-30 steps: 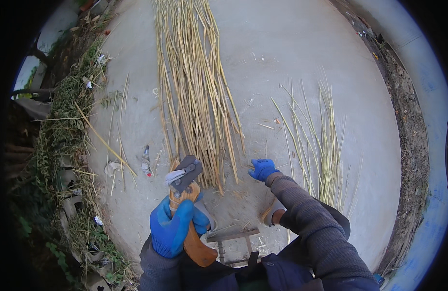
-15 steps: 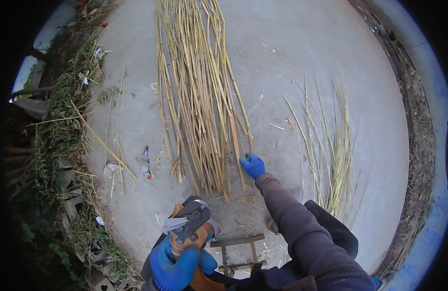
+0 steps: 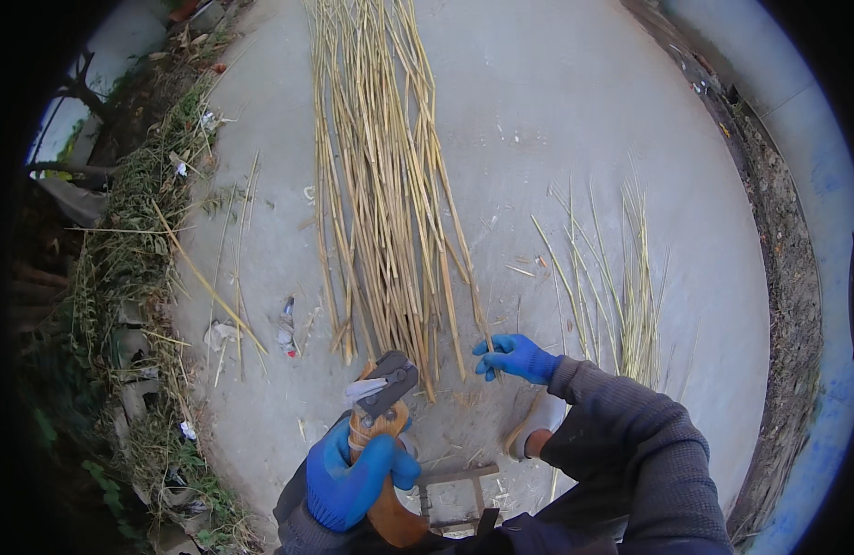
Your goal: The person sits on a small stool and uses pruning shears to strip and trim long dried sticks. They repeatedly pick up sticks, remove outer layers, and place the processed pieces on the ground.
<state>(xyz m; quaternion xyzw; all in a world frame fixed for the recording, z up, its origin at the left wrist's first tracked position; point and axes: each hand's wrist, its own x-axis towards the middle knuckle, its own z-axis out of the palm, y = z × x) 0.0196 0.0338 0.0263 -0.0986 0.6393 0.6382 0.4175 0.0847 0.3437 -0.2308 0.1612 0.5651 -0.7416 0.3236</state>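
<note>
My left hand (image 3: 357,476), in a blue glove, is closed round the curved wooden handle of a cutting tool (image 3: 387,384). Its dark metal head and a pale blade point up toward the cane pile. My right hand (image 3: 524,359), also gloved in blue, has its fingers closed about the lower end of a long cane stalk (image 3: 471,285) at the pile's right edge. The rest of the long, yellow-brown cane stalks (image 3: 380,203) lie lengthwise in front of me, their near ends uneven.
A thinner bunch of pale stalks (image 3: 638,305) lies to the right. A low wooden stool frame (image 3: 454,476) stands between my feet. Weeds and rubble (image 3: 135,268) border the left side; a small clear bottle (image 3: 286,324) lies left of the pile. A wall (image 3: 810,166) curves along the right.
My right hand has drawn back toward me and to the right, bringing the near end of one cane stalk with it. My left hand and its tool sit slightly higher and further right.
</note>
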